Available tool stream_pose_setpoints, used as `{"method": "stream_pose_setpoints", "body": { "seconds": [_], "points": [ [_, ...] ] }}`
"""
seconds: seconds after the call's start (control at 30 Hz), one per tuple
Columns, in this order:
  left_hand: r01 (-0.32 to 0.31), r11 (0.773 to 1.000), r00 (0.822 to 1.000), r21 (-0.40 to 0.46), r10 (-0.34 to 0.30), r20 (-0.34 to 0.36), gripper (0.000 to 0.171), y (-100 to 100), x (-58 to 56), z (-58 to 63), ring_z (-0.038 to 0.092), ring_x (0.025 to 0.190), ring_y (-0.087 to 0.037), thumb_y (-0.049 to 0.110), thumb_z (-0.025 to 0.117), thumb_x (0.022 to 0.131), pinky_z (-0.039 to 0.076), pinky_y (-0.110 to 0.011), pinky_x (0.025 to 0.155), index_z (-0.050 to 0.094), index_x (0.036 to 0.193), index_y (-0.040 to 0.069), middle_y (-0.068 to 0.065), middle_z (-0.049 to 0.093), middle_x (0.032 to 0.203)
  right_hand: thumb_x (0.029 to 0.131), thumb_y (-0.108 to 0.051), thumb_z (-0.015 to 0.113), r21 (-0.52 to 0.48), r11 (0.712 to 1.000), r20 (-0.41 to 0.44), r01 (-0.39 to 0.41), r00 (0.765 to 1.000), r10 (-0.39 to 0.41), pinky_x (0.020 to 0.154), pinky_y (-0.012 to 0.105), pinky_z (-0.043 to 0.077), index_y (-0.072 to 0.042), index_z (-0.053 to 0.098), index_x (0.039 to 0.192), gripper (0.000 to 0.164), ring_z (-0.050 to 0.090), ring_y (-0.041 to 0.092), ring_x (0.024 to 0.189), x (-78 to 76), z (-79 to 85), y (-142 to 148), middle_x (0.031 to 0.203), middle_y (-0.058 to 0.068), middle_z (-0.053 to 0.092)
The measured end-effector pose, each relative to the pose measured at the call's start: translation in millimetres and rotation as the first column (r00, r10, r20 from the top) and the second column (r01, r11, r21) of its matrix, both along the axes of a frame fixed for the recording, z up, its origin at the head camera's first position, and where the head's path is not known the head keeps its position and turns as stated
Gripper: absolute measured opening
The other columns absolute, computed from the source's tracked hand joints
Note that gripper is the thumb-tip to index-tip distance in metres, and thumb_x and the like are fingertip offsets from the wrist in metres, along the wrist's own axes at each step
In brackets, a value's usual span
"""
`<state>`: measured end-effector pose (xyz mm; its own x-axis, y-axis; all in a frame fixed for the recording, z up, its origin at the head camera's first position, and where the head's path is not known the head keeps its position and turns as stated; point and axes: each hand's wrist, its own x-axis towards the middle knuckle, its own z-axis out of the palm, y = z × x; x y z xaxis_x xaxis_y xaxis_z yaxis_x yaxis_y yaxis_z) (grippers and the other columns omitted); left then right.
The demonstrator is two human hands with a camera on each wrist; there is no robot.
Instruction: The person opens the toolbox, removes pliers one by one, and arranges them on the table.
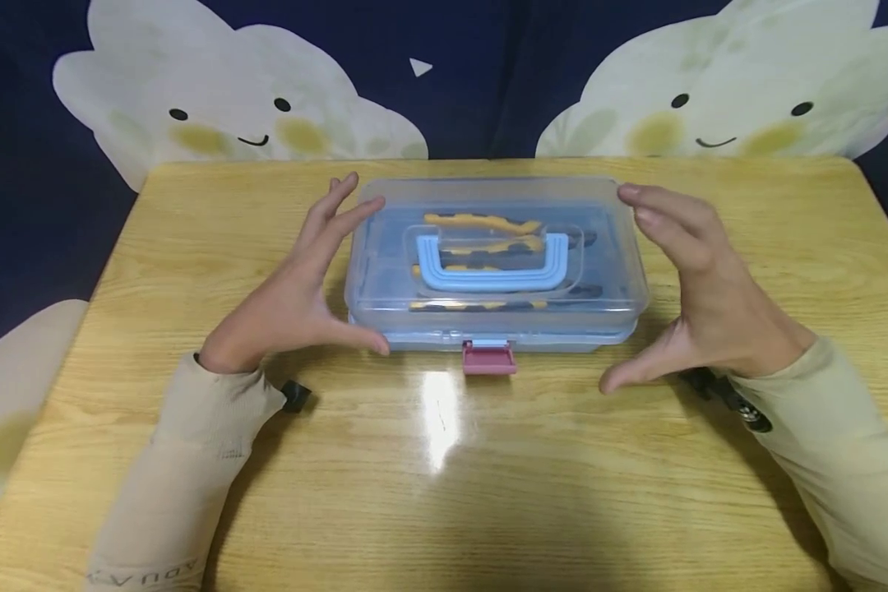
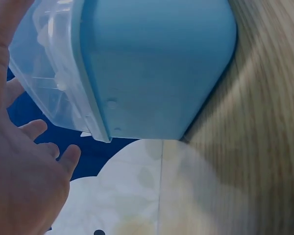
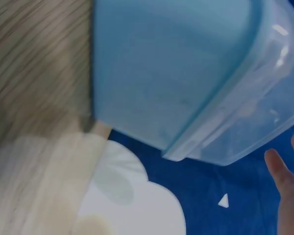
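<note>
A blue plastic storage box [image 1: 385,247] with a see-through lid and a blue carry handle [image 1: 492,282] sits on the table, its lid down. Its pink latch [image 1: 489,359] sticks out at the front. Through the lid, several yellow-and-black long objects [image 1: 481,222] show; their kind is unclear. At the box's left end is my left hand [image 1: 289,300], fingers and thumb spread about the corners; whether the tips touch is hard to tell. My right hand [image 1: 710,284] is spread at the right end, thumb apart from the box. In both wrist views the box's blue side wall [image 2: 157,68] fills much of the frame.
The wooden table [image 1: 444,510] extends in front of the box and to both sides. Behind it hangs a dark blue cloth [image 1: 481,82] printed with smiling white clouds. Dark wrist-worn devices [image 1: 740,407] show below the sleeves.
</note>
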<state>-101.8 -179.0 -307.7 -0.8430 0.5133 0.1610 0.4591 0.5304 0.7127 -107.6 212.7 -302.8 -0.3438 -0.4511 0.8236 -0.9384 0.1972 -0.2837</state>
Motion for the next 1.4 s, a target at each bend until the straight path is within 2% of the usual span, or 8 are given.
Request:
{"method": "stream_pose_setpoints", "body": {
  "seconds": [0.23,0.37,0.57,0.8,1.0,1.13,1.23,1.4],
  "points": [
    [0.047,0.999,0.998,-0.011,-0.047,-0.037,0.134,-0.8,2.3,-4.4,-0.015,0.164,-0.021,0.029,0.105,0.054,0.019,-0.078,0.122,0.029,0.164,0.03,0.009,-0.009,0.175,0.07,-0.085,0.073,0.182,0.983,-0.018,0.004,1.0,-0.001,0.129,0.038,0.032,-0.016,0.039,0.157,0.117,0.04,0.027,0.15,-8.9,-5.0,11.6,0.156,0.02,0.041],
    [0.059,0.998,0.998,-0.019,-0.06,-0.037,0.135,-0.8,1.5,-6.1,-0.014,0.164,-0.024,0.031,0.105,0.054,0.018,-0.077,0.122,0.028,0.164,0.029,0.008,-0.009,0.176,0.071,-0.085,0.072,0.215,0.977,-0.028,0.014,1.0,-0.008,0.129,0.039,0.031,-0.013,0.04,0.157,0.117,0.039,0.03,0.151,-12.8,-9.0,15.0,0.155,0.024,0.041],
    [0.064,0.997,0.998,-0.035,-0.064,-0.021,0.135,-2.5,1.1,-7.9,-0.013,0.164,-0.017,0.032,0.105,0.054,0.024,-0.072,0.124,0.028,0.164,0.031,0.01,-0.012,0.175,0.071,-0.087,0.069,0.255,0.966,-0.041,0.027,0.999,-0.017,0.13,0.041,0.032,-0.01,0.043,0.154,0.116,0.041,0.033,0.151,-19.4,-15.6,20.3,0.152,0.027,0.044],
    [0.085,0.996,0.996,-0.02,-0.085,-0.01,0.127,-3.1,0.7,-9.1,-0.001,0.165,-0.02,0.032,0.104,0.057,0.027,-0.062,0.128,0.032,0.163,0.03,0.011,-0.016,0.174,0.072,-0.086,0.07,0.295,0.955,-0.001,0.026,1.0,-0.026,0.131,0.044,0.029,-0.008,0.043,0.154,0.116,0.036,0.033,0.154,-23.8,-19.6,26.2,0.155,0.028,0.041],
    [0.089,0.996,0.996,-0.01,-0.089,0.008,0.125,-2.0,-0.6,-8.2,-0.001,0.165,-0.021,0.031,0.103,0.059,0.029,-0.064,0.126,0.032,0.163,0.033,0.01,-0.016,0.174,0.074,-0.082,0.072,0.29,0.957,0.059,0.014,0.998,-0.032,0.132,0.046,0.026,-0.005,0.045,0.153,0.114,0.028,0.035,0.159,-24.7,-21.9,29.1,0.164,0.027,0.032],
    [0.09,0.996,0.996,-0.005,-0.09,0.011,0.125,-1.5,-1.1,-9.0,0.0,0.165,-0.022,0.031,0.103,0.06,0.027,-0.065,0.127,0.032,0.163,0.032,0.009,-0.016,0.174,0.068,-0.084,0.075,0.326,0.945,0.119,0.002,0.992,-0.043,0.132,0.04,0.023,-0.002,0.045,0.152,0.121,0.023,0.037,0.16,-25.5,-25.1,32.7,0.167,0.027,0.024],
    [0.09,0.996,0.996,-0.007,-0.09,0.011,0.125,-1.3,-1.6,-9.6,0.0,0.165,-0.021,0.031,0.103,0.06,0.027,-0.064,0.127,0.032,0.163,0.031,0.012,-0.017,0.174,0.063,-0.085,0.077,0.352,0.936,0.156,0.002,0.986,-0.061,0.131,0.037,0.023,-0.002,0.043,0.151,0.126,0.023,0.037,0.16,-25.9,-27.4,36.0,0.168,0.027,0.021],
    [0.077,0.997,0.997,-0.031,-0.077,0.01,0.124,-0.9,-2.6,-10.2,0.001,0.165,-0.021,0.033,0.103,0.06,0.031,-0.067,0.124,0.033,0.162,0.033,0.014,-0.016,0.174,0.064,-0.081,0.081,0.372,0.928,0.214,-0.009,0.974,-0.077,0.13,0.036,0.027,0.0,0.041,0.151,0.125,0.037,0.022,0.155,-25.1,-30.5,39.1,0.169,0.027,0.017]
  ]
}}
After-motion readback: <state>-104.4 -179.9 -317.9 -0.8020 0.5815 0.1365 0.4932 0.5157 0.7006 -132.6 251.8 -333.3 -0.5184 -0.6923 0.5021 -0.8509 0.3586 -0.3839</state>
